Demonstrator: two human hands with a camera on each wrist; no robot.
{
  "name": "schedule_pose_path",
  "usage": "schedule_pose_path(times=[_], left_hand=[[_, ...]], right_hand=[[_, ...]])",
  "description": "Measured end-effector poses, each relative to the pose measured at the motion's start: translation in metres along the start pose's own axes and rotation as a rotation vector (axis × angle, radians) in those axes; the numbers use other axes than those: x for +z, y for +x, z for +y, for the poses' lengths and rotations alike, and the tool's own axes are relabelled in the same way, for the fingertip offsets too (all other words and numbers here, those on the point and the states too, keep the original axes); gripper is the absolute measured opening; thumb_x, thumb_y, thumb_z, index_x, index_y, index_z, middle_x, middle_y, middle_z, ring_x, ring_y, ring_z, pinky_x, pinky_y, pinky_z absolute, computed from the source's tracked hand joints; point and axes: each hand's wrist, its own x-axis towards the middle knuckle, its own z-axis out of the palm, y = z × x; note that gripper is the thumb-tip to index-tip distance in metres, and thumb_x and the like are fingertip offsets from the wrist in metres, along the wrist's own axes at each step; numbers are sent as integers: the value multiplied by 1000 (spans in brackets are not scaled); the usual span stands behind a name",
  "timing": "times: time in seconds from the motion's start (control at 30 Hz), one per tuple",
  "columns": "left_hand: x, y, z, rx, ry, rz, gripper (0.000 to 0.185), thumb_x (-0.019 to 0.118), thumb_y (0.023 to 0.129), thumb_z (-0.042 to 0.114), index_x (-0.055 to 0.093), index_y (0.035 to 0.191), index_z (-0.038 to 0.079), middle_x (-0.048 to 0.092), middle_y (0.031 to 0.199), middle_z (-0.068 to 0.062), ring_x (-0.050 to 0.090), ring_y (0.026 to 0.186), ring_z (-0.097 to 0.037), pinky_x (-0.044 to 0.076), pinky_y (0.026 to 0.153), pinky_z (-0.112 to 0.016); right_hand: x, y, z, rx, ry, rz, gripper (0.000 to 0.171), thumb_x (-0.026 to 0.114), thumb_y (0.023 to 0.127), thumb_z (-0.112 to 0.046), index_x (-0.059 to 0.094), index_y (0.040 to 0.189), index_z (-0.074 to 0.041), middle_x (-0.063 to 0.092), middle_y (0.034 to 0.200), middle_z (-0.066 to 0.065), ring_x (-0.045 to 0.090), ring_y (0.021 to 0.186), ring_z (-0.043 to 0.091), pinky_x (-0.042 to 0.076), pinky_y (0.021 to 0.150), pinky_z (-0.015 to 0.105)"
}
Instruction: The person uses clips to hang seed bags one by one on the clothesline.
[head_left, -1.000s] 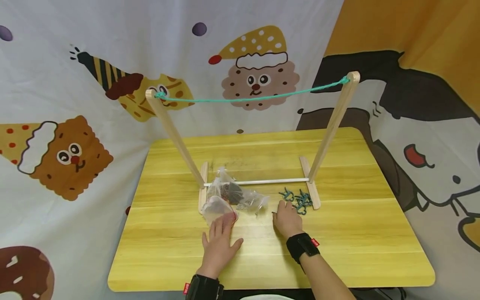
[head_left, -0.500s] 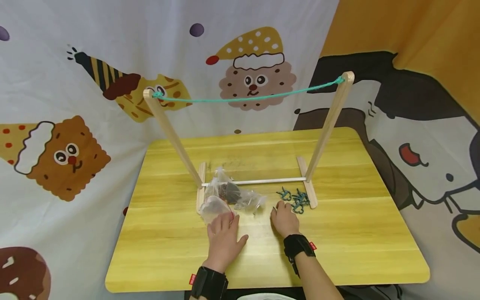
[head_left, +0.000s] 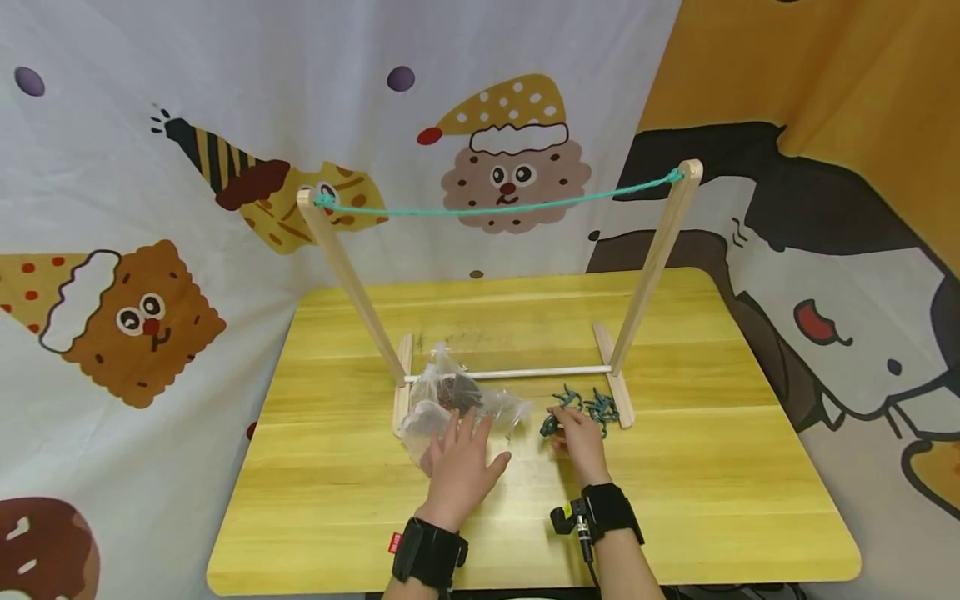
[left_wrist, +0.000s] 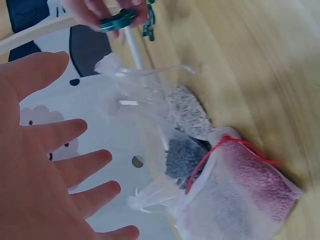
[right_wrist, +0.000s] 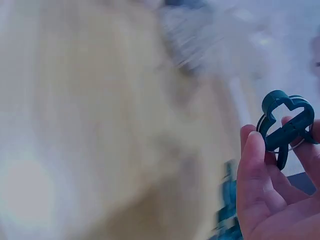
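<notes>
Several small clear bags (head_left: 444, 395) with dark, grey and pink fillings lie bunched by the left foot of a wooden rack (head_left: 352, 275). My left hand (head_left: 461, 446) is spread flat, its fingers over the near side of the bags; the left wrist view shows the palm (left_wrist: 35, 165) and the bags (left_wrist: 225, 170), one tied with red string. My right hand (head_left: 568, 425) pinches a teal clip (head_left: 550, 427) just above the table, beside a small pile of teal clips (head_left: 596, 404). The right wrist view shows that clip (right_wrist: 285, 125) between thumb and fingers.
A teal rope (head_left: 495, 208) sags between the rack's two slanted posts, and a white rod (head_left: 525, 372) joins its feet. The yellow wooden table (head_left: 697, 500) is backed by cartoon-printed cloth (head_left: 112, 167) on all sides.
My right hand has picked one teal clip from the pile and drawn it left. My left hand has slid forward over the bags with its fingers spread wider.
</notes>
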Motion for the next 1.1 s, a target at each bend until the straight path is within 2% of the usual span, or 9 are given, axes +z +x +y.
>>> schedule_pose_path(times=[0.07,0.17,0.23,0.33,0.4,0.53,0.8,0.97,1.1], left_hand=[[-4,1,1,6,-19,13,65,55,81,53,42,134,18,32,140,-11,18,131,-34,14,96,-64],[-8,4,2,52,-34,72,64,56,81,52,42,134,19,35,139,-8,22,130,-30,19,96,-61],[-12,6,5,118,-51,135,62,58,81,49,43,133,18,39,136,-7,28,128,-28,23,97,-57],[-19,10,9,228,-72,239,57,62,81,42,46,130,17,45,130,-3,36,123,-24,29,97,-48],[-23,11,13,273,-89,281,56,64,80,40,47,129,18,47,128,0,40,120,-20,31,98,-43],[-30,10,19,295,-128,313,53,66,80,35,49,127,21,50,124,6,45,114,-14,36,94,-37],[-39,5,28,288,-259,367,44,69,78,29,55,119,22,57,110,10,54,98,-6,46,80,-26],[-45,1,29,299,-373,497,30,68,79,19,62,108,21,60,100,12,56,91,-2,47,72,-17],[-51,-1,30,282,-399,595,23,68,80,22,65,103,22,60,97,15,57,90,0,46,68,-16]], right_hand=[[0,13,15,-85,64,-11,42,52,88,-41,61,114,-9,55,114,6,59,93,22,51,72,39],[-2,18,21,-253,195,-113,36,52,90,-35,62,114,-10,57,113,6,58,95,19,51,67,31],[2,0,1,-292,217,-130,35,51,90,-33,62,114,-9,58,113,8,57,97,21,51,67,31],[14,-47,-59,-275,208,-129,38,51,91,-32,61,114,-3,58,113,13,56,100,24,49,75,36],[21,-70,-89,-234,153,-103,42,50,91,-33,58,116,0,56,115,16,54,102,29,48,78,41],[30,-95,-116,-246,182,-147,40,48,92,-29,57,113,4,55,116,18,52,104,33,45,83,45],[44,-106,-118,-290,357,-204,39,46,93,-26,54,115,6,53,117,20,52,102,33,45,83,41],[48,-112,-121,-286,376,-269,38,45,94,-27,50,121,0,53,119,20,52,105,31,45,84,41],[46,-116,-126,-282,378,-308,38,46,94,-24,45,124,-1,52,118,22,53,104,31,48,81,39]])
